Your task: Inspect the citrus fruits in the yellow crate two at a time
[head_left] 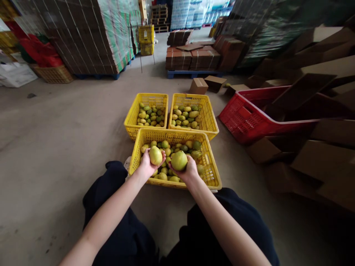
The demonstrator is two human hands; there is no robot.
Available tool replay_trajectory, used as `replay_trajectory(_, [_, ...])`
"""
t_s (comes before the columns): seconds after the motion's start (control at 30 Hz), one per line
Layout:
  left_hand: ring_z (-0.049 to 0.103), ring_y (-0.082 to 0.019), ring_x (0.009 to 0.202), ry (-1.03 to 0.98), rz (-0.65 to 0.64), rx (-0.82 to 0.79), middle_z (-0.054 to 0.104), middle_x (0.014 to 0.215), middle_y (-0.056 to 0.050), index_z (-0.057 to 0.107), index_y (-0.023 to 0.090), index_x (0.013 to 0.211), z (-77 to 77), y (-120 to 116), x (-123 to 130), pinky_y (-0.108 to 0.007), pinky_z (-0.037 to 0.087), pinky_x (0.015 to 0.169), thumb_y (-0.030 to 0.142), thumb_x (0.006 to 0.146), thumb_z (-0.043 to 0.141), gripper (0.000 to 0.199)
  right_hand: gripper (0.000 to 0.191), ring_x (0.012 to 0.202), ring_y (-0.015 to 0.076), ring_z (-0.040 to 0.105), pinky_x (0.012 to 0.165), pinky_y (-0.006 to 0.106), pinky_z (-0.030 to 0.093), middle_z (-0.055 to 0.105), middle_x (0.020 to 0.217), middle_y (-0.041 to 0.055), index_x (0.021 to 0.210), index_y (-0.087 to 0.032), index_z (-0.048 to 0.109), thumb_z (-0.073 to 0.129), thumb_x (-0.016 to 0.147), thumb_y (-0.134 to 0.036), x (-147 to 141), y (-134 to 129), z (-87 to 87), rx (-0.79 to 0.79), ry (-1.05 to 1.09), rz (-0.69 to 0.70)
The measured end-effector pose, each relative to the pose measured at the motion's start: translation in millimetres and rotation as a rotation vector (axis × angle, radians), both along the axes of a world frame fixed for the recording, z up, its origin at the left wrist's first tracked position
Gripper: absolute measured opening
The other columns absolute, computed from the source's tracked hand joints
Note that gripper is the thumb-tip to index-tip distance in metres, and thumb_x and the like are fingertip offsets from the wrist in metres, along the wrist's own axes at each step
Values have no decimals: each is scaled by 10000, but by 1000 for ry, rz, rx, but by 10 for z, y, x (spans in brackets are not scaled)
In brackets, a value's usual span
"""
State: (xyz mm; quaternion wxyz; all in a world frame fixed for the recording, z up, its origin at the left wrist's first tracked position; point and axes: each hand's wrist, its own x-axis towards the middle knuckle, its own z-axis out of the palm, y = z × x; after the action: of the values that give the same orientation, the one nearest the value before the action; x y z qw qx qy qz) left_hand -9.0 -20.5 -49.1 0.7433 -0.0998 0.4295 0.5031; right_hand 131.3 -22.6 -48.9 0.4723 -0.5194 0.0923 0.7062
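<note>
My left hand point(149, 162) is closed around a pale yellow-green fruit point(155, 155), egg-shaped and smooth. In my right hand point(189, 168) sits a rounder, greener fruit point(179, 160). Both hands are held side by side, a short gap between them, over the near yellow plastic crate point(212, 173). Many similar yellow and green fruits point(162, 176) lie inside that crate, partly hidden by my hands. The exact kind of fruit is unclear to me.
Two more yellow crates, left point(131, 120) and right point(212, 120), stand just behind with more fruit. A red crate point(241, 122) holding cardboard is to the right, among piled cardboard boxes point(327, 159). Wrapped stacks point(83, 37) and a blue pallet point(191, 74) stand farther back.
</note>
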Motion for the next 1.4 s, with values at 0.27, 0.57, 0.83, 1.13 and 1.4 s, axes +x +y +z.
replay_trajectory(0.27, [601,-170,525,25,34,-54,591,616,-31,587,165,863,56,19,14,-309,548,491,344,828,498,203,125,610,175,575,561,336,538,597,648,5,788,-217,518,438,843,-296,11,15,5,27,-61,-62])
replay_trajectory(0.57, [650,-199,623,60,-63,15,647,720,-86,590,127,886,36,-16,7,-353,575,572,299,860,440,230,222,616,190,599,515,320,521,609,665,30,825,-199,537,368,878,-334,-5,-8,2,28,-43,44])
replay_trajectory(0.83, [629,-150,598,97,40,26,633,711,-53,576,151,868,17,28,12,-275,584,553,325,818,611,184,153,622,185,596,583,352,539,612,648,7,815,-221,526,417,856,-319,6,8,9,29,-35,-26])
replay_trajectory(1.13, [626,-171,573,68,-68,-10,642,707,-85,590,124,954,-23,20,16,-270,544,482,338,922,395,291,166,609,184,599,555,329,526,620,657,17,811,-212,535,408,861,-306,15,15,-27,30,-50,-13])
replay_trajectory(1.4, [615,-164,575,72,-35,-25,627,683,-80,584,112,949,-9,31,2,-254,536,478,355,897,451,282,169,592,180,584,540,320,512,603,628,6,786,-215,527,413,856,-317,30,19,-14,24,-58,-9])
